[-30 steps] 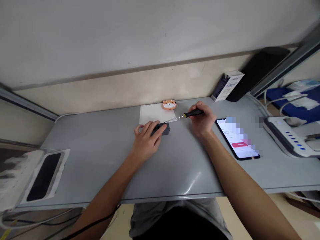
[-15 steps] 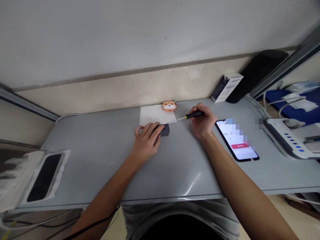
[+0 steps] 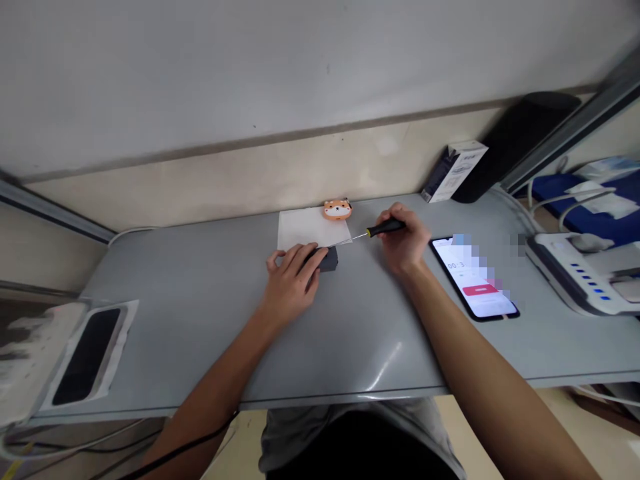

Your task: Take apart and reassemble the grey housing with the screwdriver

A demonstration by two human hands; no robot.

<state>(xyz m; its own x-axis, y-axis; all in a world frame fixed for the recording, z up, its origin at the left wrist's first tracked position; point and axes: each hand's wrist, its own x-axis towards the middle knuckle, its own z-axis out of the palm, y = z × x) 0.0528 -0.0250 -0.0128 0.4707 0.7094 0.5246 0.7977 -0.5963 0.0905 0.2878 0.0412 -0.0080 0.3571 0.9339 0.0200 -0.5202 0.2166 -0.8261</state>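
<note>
Under the fingers of my left hand [image 3: 293, 280] is a small dark grey block [image 3: 329, 260], gripped against the desk. Its left part is hidden by the fingers. A screwdriver [image 3: 387, 228] with a black handle and yellow collar is in my right hand [image 3: 406, 241], fingers closed round the handle. The thin metal shaft slants left and down, and its tip reaches the top of the block by my left fingertips. Whether the tip sits in a slot or a screw is too small to tell. White paper [image 3: 303, 227] lies just behind the block.
An orange animal-face case [image 3: 337, 209] rests at the paper's back edge. Right of my right hand lies a lit phone [image 3: 475, 280], then a white power strip [image 3: 580, 273]. A carton [image 3: 454, 171] and black cylinder [image 3: 517, 147] stand behind. Another phone [image 3: 89, 357] is far left.
The camera view has shifted slightly. Both hands hold nearly the same pose, with the screwdriver tip still at the block.
</note>
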